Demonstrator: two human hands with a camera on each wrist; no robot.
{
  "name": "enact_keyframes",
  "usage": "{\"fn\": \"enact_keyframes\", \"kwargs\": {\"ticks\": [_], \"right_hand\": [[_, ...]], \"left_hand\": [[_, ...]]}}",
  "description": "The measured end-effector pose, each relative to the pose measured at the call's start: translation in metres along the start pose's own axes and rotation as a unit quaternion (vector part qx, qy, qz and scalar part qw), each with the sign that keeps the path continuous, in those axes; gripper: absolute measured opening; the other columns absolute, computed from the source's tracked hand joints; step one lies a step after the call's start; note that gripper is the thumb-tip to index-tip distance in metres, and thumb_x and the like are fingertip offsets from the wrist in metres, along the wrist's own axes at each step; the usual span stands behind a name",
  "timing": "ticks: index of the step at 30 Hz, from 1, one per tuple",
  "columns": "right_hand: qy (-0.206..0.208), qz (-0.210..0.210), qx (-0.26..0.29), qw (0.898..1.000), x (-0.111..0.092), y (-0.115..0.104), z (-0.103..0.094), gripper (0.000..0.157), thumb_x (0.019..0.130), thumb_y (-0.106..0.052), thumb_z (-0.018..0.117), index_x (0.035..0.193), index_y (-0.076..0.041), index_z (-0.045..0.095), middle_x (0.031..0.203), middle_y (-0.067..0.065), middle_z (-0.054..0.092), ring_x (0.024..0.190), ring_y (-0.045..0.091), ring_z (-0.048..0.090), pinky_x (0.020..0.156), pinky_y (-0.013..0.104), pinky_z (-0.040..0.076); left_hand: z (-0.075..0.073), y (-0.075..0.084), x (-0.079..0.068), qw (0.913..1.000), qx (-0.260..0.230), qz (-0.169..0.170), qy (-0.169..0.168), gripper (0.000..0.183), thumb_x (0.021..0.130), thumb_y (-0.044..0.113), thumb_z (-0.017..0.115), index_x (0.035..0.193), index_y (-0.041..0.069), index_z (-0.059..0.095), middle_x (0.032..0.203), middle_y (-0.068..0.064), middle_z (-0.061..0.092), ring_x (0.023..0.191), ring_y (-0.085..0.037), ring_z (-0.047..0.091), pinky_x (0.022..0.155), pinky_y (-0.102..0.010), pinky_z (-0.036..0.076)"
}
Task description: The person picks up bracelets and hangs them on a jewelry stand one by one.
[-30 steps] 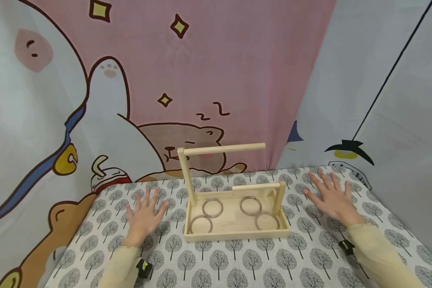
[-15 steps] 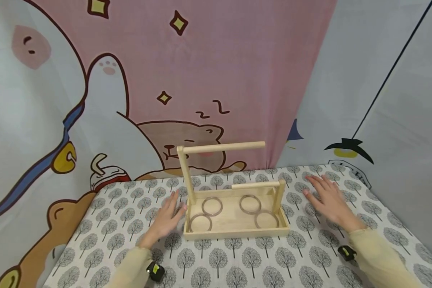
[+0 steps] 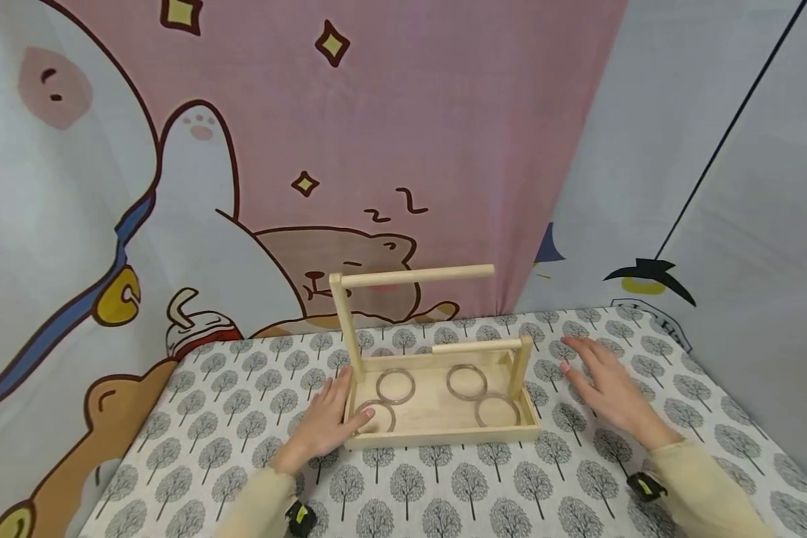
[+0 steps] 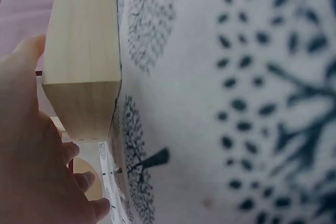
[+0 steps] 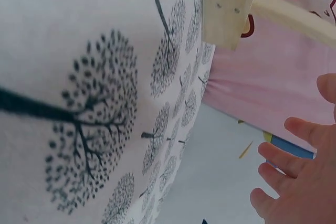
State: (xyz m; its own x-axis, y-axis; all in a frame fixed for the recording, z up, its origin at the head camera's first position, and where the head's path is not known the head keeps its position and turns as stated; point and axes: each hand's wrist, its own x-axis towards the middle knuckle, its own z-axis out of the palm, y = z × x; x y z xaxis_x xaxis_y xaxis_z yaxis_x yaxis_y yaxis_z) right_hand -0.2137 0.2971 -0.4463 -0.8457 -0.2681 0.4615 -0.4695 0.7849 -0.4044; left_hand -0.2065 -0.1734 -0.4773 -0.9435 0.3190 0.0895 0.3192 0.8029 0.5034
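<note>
A pale wooden tray (image 3: pixel 444 436) stands on the cloth, with a tall post (image 3: pixel 346 329) and long rod (image 3: pixel 417 276) at its left end. A shorter post (image 3: pixel 521 368) with a lower rod (image 3: pixel 477 347) rises at the right end. Several thin, brownish rings (image 3: pixel 395 386) lie flat inside, in two pairs. My left hand (image 3: pixel 323 424) is at the tray's left end, fingers extended along the side wall, thumb reaching over the front left corner. In the left wrist view the tray's corner (image 4: pixel 84 61) sits between thumb and fingers. My right hand (image 3: pixel 608 392), fingers outstretched, hovers right of the tray, holding nothing.
A white cloth (image 3: pixel 410 515) printed with grey trees covers the table. Behind it hangs a curtain (image 3: pixel 444 149) with cartoon animals on pink and white. Both wrists carry small black straps (image 3: pixel 645 486).
My left hand has moved right, from the cloth to the tray's left end. My right hand has turned slightly and its spread fingers have drawn together. Tray and rings stay put.
</note>
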Motion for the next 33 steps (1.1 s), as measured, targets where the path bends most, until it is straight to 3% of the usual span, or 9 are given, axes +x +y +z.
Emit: {"fn": "enact_keyframes", "kwargs": {"ticks": [5, 10, 17, 28, 33], "right_hand": [[-0.010, 0.006, 0.007, 1.000, -0.005, -0.010, 0.003, 0.046, 0.100, -0.022, 0.053, 0.139, 0.002, 0.045, 0.134, 0.029, 0.045, 0.119, 0.051, 0.042, 0.088, 0.072, 0.034], [-0.030, 0.022, 0.026, 0.999, -0.012, -0.018, 0.005, 0.047, 0.101, -0.023, 0.050, 0.142, -0.001, 0.043, 0.135, 0.028, 0.045, 0.119, 0.049, 0.041, 0.087, 0.072, 0.035], [-0.054, 0.032, 0.037, 0.997, -0.017, -0.036, 0.006, 0.043, 0.103, -0.025, 0.048, 0.139, -0.003, 0.046, 0.127, 0.020, 0.053, 0.111, 0.039, 0.051, 0.081, 0.063, 0.046], [-0.050, -0.009, 0.062, 0.997, -0.012, -0.064, 0.015, 0.034, 0.102, -0.020, 0.050, 0.131, -0.003, 0.055, 0.116, 0.014, 0.063, 0.103, 0.032, 0.060, 0.078, 0.052, 0.052], [-0.043, -0.039, 0.073, 0.996, -0.008, -0.074, 0.023, 0.032, 0.099, -0.015, 0.054, 0.128, -0.001, 0.057, 0.119, 0.016, 0.063, 0.107, 0.034, 0.059, 0.085, 0.056, 0.049]], "left_hand": [[0.001, 0.000, 0.000, 0.9998, 0.004, -0.015, -0.015, 0.093, 0.092, 0.056, 0.052, 0.154, 0.001, 0.010, 0.157, -0.020, 0.013, 0.140, -0.047, 0.013, 0.108, -0.065, 0.014], [0.000, 0.001, -0.001, 0.9996, -0.015, -0.005, -0.024, 0.096, 0.091, 0.055, 0.056, 0.153, -0.001, 0.009, 0.157, -0.022, 0.013, 0.140, -0.049, 0.013, 0.109, -0.064, 0.014], [0.002, -0.002, 0.000, 0.9990, -0.034, 0.010, -0.027, 0.100, 0.090, 0.054, 0.058, 0.152, -0.004, 0.006, 0.156, -0.026, 0.012, 0.138, -0.050, 0.015, 0.109, -0.064, 0.013], [-0.002, -0.003, -0.002, 0.9973, -0.057, 0.034, -0.032, 0.099, 0.090, 0.050, 0.060, 0.151, -0.006, 0.006, 0.156, -0.026, 0.010, 0.139, -0.047, 0.018, 0.105, -0.070, 0.012], [-0.004, -0.006, -0.002, 0.9962, -0.063, 0.037, -0.047, 0.100, 0.090, 0.049, 0.061, 0.151, -0.006, 0.005, 0.156, -0.026, 0.008, 0.140, -0.046, 0.016, 0.106, -0.070, 0.010]]}}
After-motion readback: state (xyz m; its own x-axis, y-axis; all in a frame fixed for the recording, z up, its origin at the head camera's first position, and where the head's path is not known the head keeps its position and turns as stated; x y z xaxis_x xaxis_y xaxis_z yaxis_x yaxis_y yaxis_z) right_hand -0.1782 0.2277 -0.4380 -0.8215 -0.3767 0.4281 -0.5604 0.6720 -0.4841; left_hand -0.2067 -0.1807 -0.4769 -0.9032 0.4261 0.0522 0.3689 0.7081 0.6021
